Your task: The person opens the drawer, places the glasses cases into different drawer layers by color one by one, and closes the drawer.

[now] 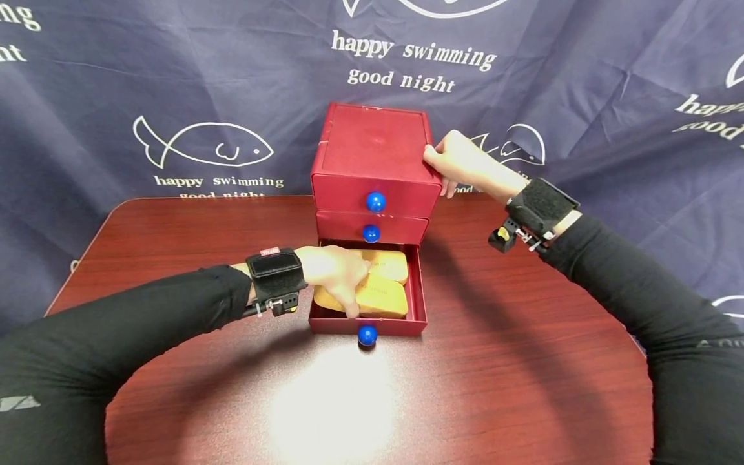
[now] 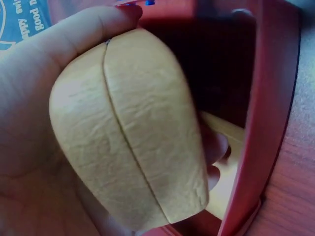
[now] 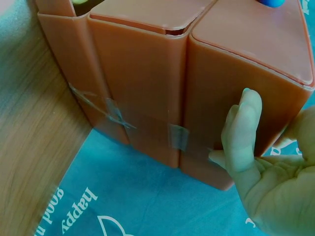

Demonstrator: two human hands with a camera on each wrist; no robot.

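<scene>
A red three-drawer box [image 1: 372,152] stands at the middle of the table, each drawer front with a blue knob. Its bottom drawer [image 1: 415,303] is pulled out and holds tan bread-shaped pieces [image 1: 386,294]. My left hand [image 1: 337,274] reaches into that drawer and grips one tan piece [image 2: 133,142], thumb [image 2: 74,34] over its top. My right hand [image 1: 459,165] holds the box's upper right corner, thumb on top and fingers [image 3: 243,128] flat against the right side wall [image 3: 147,73].
The dark wooden table [image 1: 500,387] has rounded corners and a bright glare spot near the front. A blue cloth [image 1: 174,84] with white fish and lettering hangs behind and lies under the box's back. Clear tape strips [image 3: 177,135] cross the box's side.
</scene>
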